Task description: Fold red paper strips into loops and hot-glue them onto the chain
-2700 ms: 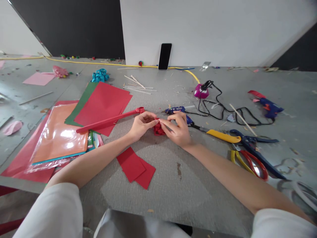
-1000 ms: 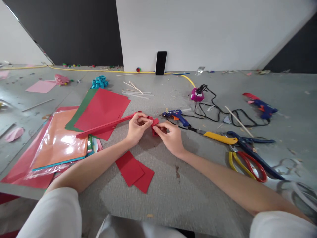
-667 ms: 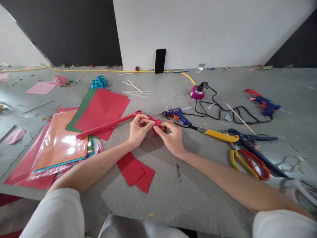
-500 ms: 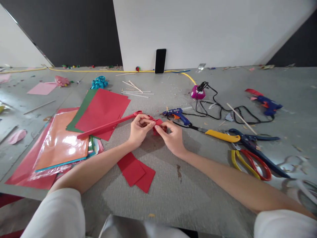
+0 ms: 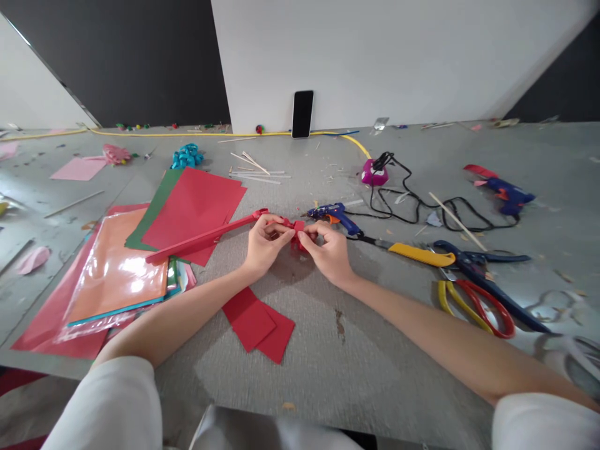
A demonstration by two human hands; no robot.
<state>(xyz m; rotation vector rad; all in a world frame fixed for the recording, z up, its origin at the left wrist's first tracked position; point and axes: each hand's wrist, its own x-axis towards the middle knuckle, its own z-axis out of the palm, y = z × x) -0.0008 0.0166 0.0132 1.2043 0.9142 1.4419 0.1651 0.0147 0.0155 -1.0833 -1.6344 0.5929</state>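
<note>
Both hands meet over the grey table (image 5: 375, 375), pinching a small folded red paper piece (image 5: 299, 235). My left hand (image 5: 266, 247) grips its left side between thumb and fingers. On its right side, my right hand (image 5: 328, 250) is closed with thumb against forefinger. A long red paper strip (image 5: 201, 239) with a curled end runs leftward from beside my left hand. Below my hands lie overlapping red paper rectangles (image 5: 262, 328). Just beyond my right hand is a blue glue gun (image 5: 340, 215). The underside of the folded piece is partly hidden by my fingers.
Red sheets (image 5: 192, 203) and a plastic-wrapped orange pack (image 5: 117, 269) lie at left. Yellow-handled tool (image 5: 422, 254), blue pliers (image 5: 487, 281) and red-and-yellow handles (image 5: 482, 306) lie right. A phone (image 5: 302, 114) leans on the wall; a purple plug block (image 5: 374, 173) has black cords.
My right hand has shifted slightly right, and the red piece between the hands now appears narrower and turned. My left hand stays nearly in place.
</note>
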